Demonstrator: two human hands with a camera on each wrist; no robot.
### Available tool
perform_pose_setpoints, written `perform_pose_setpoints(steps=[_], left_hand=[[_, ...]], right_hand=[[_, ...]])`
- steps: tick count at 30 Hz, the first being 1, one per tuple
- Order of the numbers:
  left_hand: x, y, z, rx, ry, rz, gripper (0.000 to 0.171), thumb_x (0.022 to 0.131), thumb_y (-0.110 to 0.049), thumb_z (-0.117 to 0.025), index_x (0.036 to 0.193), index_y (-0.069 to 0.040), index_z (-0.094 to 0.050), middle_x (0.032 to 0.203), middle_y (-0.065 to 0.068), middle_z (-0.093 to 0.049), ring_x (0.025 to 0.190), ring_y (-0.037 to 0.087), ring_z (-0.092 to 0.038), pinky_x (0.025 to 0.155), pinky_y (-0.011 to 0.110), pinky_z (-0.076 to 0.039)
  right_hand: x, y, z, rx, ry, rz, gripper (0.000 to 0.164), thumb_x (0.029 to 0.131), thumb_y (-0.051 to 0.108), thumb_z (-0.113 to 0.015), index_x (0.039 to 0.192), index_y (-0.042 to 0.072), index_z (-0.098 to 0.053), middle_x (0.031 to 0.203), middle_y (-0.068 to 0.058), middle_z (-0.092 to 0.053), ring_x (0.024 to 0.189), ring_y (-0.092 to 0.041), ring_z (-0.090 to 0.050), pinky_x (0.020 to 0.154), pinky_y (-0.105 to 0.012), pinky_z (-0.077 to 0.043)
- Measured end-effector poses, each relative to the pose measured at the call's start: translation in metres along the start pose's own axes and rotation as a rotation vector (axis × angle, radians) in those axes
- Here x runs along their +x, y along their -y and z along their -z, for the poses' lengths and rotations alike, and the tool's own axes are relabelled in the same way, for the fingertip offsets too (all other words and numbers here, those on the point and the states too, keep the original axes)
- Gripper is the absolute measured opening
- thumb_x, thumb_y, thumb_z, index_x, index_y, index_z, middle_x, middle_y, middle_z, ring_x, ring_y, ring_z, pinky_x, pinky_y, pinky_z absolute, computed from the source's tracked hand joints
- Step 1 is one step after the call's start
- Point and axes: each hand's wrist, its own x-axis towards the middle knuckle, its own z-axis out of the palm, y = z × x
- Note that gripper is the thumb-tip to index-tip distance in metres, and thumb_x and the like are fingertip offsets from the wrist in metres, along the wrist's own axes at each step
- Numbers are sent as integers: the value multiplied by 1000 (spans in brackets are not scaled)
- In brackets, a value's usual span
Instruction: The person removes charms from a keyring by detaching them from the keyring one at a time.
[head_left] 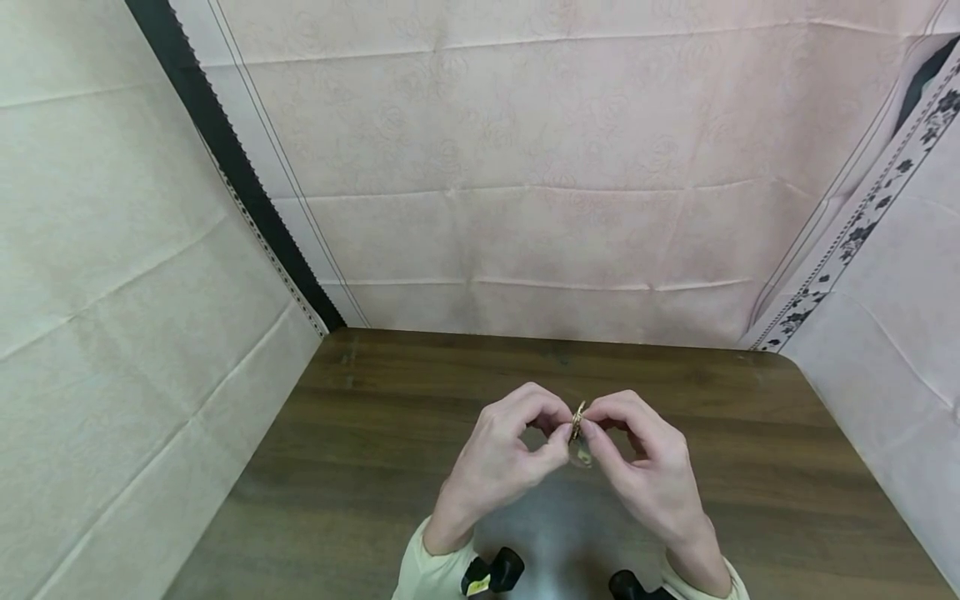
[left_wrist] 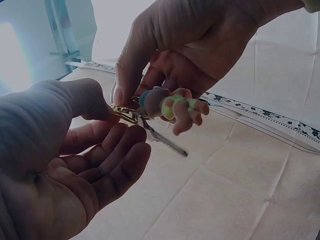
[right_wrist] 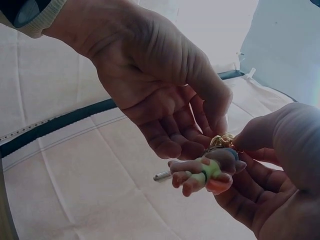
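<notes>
Close together over the table, my left hand (head_left: 510, 446) and right hand (head_left: 645, 462) pinch the gold metal rings of a keychain (head_left: 577, 423) between thumb and fingertips. A small figurine (left_wrist: 182, 107) with a yellow-green outfit and a blue part near its top hangs from the gold metal, on the right hand's side. A silver key-like shaft (left_wrist: 171, 145) sticks out below the left fingertips in the left wrist view. In the right wrist view its metal tip (right_wrist: 161, 176) shows beyond the figurine. Fingertips hide part of the gold rings.
Under the hands lies a brown wood-grain table (head_left: 360, 483). Pale cloth (head_left: 525, 167) hangs behind it, with more cloth panels (head_left: 112, 292) at both sides. A dark strip (head_left: 240, 167) runs down the left corner. Black wrist devices (head_left: 506, 569) sit at the sleeves.
</notes>
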Motion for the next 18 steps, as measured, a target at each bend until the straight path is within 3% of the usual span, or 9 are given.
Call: perform_pose_setpoints(steps=[13, 18], left_hand=[[-1, 3, -3, 9, -11, 55, 12, 85, -1, -65, 87, -13, -65, 85, -3, -62, 74, 1, -57, 67, 11, -50], [-1, 3, -5, 28, -11, 75, 14, 83, 0, -67, 88, -13, -65, 85, -4, -62, 75, 1, -58, 68, 13, -51]], right_hand=[[-1, -6, 1, -84, 8, -4, 26, 74, -23, -66, 93, -5, -65, 86, -11, -62, 81, -9, -60, 77, -14, -50], [0, -8, 2, -116, 17, 0, 14, 82, -13, -68, 93, -4, -66, 86, -11, -63, 81, -8, -60, 76, -14, -49]])
